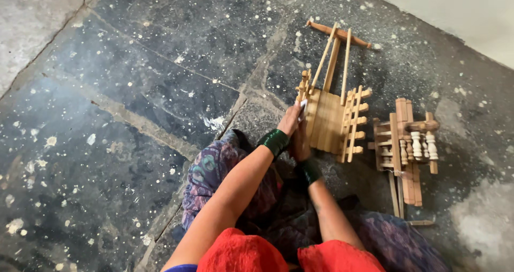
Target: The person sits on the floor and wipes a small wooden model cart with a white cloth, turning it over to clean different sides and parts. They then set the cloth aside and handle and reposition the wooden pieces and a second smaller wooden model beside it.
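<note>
A small wooden toy cart (331, 116) lies on the dark stone floor in front of me, its long shaft poles pointing away toward a round crossbar (338, 34). My left hand (290, 119) presses on the cart's near left edge, with something small and pale at the fingertips. My right hand (300, 143) sits just behind it, low against the cart's near side; what it grips is hidden. Both wrists wear dark green bangles. A second wooden cart piece (406, 143) with pale turned spindles rests to the right, apart from both hands.
The floor is dark stone slabs (134, 116) speckled with white spots and joined by pale seams. A light wall base (460, 9) runs along the top right. My patterned purple cloth (214, 170) and red sleeves fill the bottom centre.
</note>
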{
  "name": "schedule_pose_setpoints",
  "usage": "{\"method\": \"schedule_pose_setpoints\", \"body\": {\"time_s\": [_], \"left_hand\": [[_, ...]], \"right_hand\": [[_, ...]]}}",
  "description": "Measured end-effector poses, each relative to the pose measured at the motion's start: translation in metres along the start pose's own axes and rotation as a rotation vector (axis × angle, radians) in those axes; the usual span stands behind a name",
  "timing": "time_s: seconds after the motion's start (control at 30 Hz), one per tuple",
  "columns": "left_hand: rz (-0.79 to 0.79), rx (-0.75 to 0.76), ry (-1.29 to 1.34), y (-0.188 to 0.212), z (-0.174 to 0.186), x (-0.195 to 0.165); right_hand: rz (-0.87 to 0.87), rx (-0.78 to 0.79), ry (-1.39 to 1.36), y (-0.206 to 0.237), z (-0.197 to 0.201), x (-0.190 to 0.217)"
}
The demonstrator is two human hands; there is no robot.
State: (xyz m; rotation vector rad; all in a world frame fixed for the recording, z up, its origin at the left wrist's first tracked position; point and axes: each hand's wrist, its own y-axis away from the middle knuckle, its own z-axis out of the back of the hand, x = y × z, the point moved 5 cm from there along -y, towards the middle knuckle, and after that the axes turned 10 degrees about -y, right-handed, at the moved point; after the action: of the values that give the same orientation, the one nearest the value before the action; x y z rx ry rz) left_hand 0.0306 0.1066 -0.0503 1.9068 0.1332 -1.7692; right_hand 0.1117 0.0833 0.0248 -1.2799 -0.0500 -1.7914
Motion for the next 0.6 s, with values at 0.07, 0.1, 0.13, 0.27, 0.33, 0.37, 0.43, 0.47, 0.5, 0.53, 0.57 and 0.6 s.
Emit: {"method": "schedule_pose_setpoints", "body": {"time_s": [0.07,0.1,0.13,0.27,0.33,0.37,0.43,0.47,0.5,0.53,0.57,0.6], "left_hand": [[0.015,0.052,0.134,-0.002,-0.003,-0.002],[0.024,0.079,0.201,-0.004,-0.004,-0.003],[-0.043,0.050,0.137,-0.005,-0.002,-0.006],[-0.081,0.002,-0.025,-0.006,-0.001,-0.006],[-0.105,-0.012,-0.106,-0.004,-0.002,-0.006],[-0.175,-0.031,-0.170,-0.003,-0.003,-0.010],[-0.350,-0.058,-0.350,0.002,-0.004,-0.017],[-0.454,-0.068,-0.464,0.007,-0.007,-0.021],[-0.557,-0.079,-0.580,0.011,-0.009,-0.025],[-0.411,-0.032,-0.491,0.007,-0.008,-0.021],[-0.262,0.013,-0.401,0.005,-0.008,-0.016],[-0.113,0.055,-0.309,0.005,-0.009,-0.010]], "right_hand": [[-0.031,-0.031,0.035,0.014,-0.001,0.005],[-0.086,-0.074,-0.053,0.022,0.000,0.005],[-0.142,-0.116,-0.141,0.029,0.001,0.004],[-0.525,-0.256,-0.135,0.055,0.016,-0.023],[-0.346,-0.192,0.092,0.056,0.031,-0.025],[-0.331,-0.203,0.107,0.059,0.039,-0.029],[-0.305,-0.223,0.138,0.064,0.053,-0.033],[-0.429,-0.250,0.037,0.069,0.059,-0.038],[-0.552,-0.274,-0.066,0.074,0.063,-0.042],[-0.674,-0.297,-0.170,0.077,0.068,-0.043],[-0.674,-0.396,-0.300,0.075,0.075,-0.040],[-0.671,-0.494,-0.429,0.070,0.084,-0.038]]}}
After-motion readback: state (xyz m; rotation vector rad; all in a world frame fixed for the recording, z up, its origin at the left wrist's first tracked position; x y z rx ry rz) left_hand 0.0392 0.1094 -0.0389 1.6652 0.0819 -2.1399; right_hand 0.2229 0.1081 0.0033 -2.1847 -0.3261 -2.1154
